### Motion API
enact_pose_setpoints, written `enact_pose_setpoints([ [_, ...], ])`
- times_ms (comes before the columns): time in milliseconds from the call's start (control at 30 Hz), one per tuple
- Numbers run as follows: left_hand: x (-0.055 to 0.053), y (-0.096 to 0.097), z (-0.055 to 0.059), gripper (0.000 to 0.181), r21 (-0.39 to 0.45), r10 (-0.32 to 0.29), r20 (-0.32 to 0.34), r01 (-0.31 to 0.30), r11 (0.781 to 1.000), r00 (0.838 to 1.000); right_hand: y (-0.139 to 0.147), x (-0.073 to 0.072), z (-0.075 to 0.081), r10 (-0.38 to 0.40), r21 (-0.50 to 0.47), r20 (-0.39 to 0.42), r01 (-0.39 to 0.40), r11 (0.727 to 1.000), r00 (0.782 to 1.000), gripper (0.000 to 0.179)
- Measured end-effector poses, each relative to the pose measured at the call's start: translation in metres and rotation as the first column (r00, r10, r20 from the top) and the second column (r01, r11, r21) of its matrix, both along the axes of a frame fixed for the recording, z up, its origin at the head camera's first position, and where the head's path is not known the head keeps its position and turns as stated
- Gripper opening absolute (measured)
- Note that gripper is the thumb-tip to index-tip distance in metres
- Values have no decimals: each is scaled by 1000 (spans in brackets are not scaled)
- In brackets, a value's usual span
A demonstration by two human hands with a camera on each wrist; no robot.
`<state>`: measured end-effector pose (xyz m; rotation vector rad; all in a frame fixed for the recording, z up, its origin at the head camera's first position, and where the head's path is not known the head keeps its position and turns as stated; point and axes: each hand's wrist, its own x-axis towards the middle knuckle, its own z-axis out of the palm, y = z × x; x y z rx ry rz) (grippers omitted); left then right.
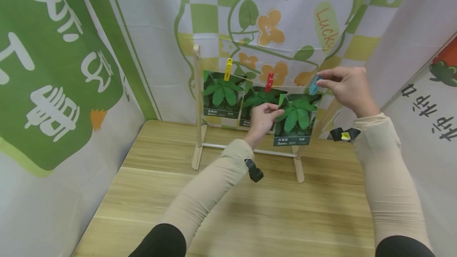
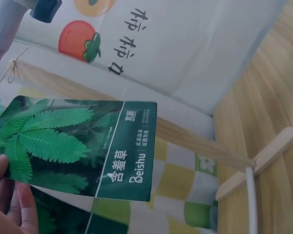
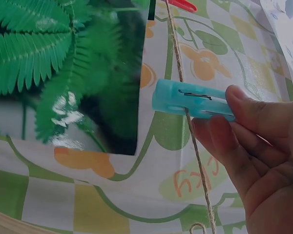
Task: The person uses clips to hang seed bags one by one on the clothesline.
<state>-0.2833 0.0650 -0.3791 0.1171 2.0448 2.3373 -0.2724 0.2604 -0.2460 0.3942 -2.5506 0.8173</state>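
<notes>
My left hand [image 1: 262, 122] pinches the left edge of a green seed packet [image 1: 298, 120] with a leaf photo, held upright in front of the stand's right side. With thumb and fingertips my right hand [image 1: 351, 88] grips the handle end of a light-blue clothespin [image 3: 190, 100]. The twine [image 3: 199, 161] runs through that clothespin, and the packet's edge lies just beside its tip in the right wrist view. A yellow clothespin [image 1: 228, 70] holds another packet [image 1: 221, 94] at the left. A red clothespin [image 1: 269, 82] is over the middle packet [image 1: 255, 95], partly hidden by my left hand.
The wooden stand has a left post [image 1: 198, 98], feet [image 1: 299, 169] and a white crossbar [image 1: 214, 145] on a wood-grain table [image 1: 150, 193]. Behind it hangs a green-and-yellow checked curtain [image 1: 203, 15]. Printed cloth [image 1: 435, 102] borders the right side.
</notes>
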Motion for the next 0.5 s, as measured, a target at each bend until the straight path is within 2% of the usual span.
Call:
enact_pose_setpoints([
  [300, 0, 9, 5, 18, 8, -21, -10, 21, 1000, 1000, -1, 1, 0, 22, -15, 54, -21, 1000, 998, 21],
  [500, 0, 11, 6, 17, -12, -13, -6, 13, 1000, 1000, -1, 2, 1, 32, 31, 99, -35, 999, 995, 24],
])
